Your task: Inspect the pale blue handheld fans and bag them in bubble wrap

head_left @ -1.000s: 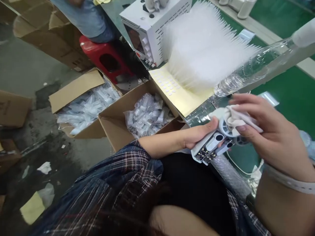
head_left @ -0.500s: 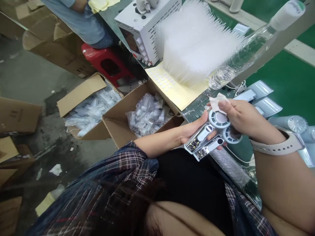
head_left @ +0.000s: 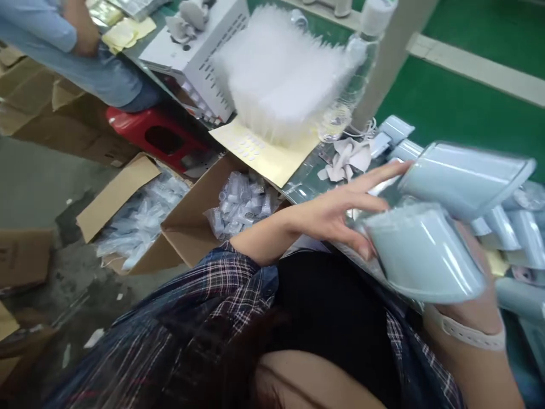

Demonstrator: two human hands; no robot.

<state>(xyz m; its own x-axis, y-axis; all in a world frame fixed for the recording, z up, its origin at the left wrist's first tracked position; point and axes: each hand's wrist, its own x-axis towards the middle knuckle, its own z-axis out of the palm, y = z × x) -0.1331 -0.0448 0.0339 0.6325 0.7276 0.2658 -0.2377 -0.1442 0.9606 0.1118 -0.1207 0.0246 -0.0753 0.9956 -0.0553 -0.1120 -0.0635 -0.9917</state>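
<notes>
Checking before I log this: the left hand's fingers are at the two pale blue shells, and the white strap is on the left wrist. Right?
Not quite: the head view shows the white strap on the right wrist. The left hand's fingers are at the two pale blue shells.

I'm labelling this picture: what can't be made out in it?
Head view: the right hand's fingertips, hidden by two pale blue, glossy plastic casings.
Head view: whether the left hand grips or merely touches the casings; the contact is blurred.
Head view: the head of the person in a blue top, cut off by the edge.
Head view: any print on the small white pieces, too small.
</notes>
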